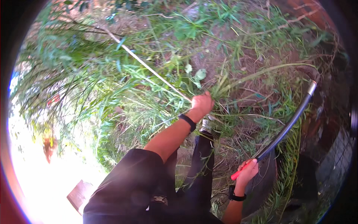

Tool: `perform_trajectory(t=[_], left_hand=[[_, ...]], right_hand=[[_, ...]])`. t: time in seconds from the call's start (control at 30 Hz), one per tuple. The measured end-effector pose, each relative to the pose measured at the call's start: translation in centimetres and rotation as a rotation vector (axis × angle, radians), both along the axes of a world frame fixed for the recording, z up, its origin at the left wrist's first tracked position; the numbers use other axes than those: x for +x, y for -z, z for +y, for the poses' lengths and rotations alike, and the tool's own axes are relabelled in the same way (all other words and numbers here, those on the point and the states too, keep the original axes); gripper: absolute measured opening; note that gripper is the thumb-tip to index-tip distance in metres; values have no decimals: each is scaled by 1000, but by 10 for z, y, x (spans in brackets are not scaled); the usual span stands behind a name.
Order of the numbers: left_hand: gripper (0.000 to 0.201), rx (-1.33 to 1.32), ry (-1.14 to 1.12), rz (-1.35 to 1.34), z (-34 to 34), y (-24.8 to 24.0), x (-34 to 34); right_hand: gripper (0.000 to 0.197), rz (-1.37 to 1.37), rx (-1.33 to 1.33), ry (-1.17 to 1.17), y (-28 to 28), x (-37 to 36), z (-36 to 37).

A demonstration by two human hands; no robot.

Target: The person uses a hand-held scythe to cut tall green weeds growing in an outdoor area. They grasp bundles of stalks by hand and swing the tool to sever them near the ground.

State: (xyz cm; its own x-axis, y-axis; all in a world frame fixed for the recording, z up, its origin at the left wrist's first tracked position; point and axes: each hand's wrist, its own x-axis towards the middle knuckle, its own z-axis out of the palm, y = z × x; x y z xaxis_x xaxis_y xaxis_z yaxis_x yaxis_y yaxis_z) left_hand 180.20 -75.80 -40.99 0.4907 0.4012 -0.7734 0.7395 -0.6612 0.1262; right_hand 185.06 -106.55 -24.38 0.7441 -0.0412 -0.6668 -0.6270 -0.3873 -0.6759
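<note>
My left hand (202,103) is closed around a bunch of long green weeds (223,87), whose stems trail off to the right. A long pale stalk (149,69) runs from the far left down to this fist; whether it is gripped too, I cannot tell. In my right hand (247,171) is a sickle (285,132), held by its red grip at the lower right. Its dark curved handle slants up and right to a metal collar. Past the collar the dark blade (308,70) bends left, close to the far end of the trailing stems.
Leafy weeds (130,86) grow thickly on the left, over bare soil (257,74) and dry stalks. My dark-trousered leg and shoe (206,125) stand just below the left hand. Wire mesh (337,156) shows at the right edge. Glare washes out the lower left.
</note>
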Motion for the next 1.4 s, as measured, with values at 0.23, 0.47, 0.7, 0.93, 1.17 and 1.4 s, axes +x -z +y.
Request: perform_trajectory(t=[0.23, 0.47, 0.7, 0.93, 1.17, 1.4], left_hand=[[58, -31, 49, -44, -44, -41, -60], [68, 5, 179, -190, -42, -82, -69], [63, 123, 102, -391, -50, -106, -184], [46, 32, -33, -282, -43, -186, -343], [38, 159, -65, -311, -16, -236, -489], [28, 205, -48, -679, -16, -306, -431]], right_hand=[[27, 214, -32, -244, -34, -29, 30], [35, 499, 131, -352, -51, -34, 78], [51, 580, 195, -648, -33, -106, 160], [55, 490, 136, -647, 26, -164, 180], [55, 389, -9, -700, -54, -255, 85], [60, 360, -137, -811, -162, -301, 10]])
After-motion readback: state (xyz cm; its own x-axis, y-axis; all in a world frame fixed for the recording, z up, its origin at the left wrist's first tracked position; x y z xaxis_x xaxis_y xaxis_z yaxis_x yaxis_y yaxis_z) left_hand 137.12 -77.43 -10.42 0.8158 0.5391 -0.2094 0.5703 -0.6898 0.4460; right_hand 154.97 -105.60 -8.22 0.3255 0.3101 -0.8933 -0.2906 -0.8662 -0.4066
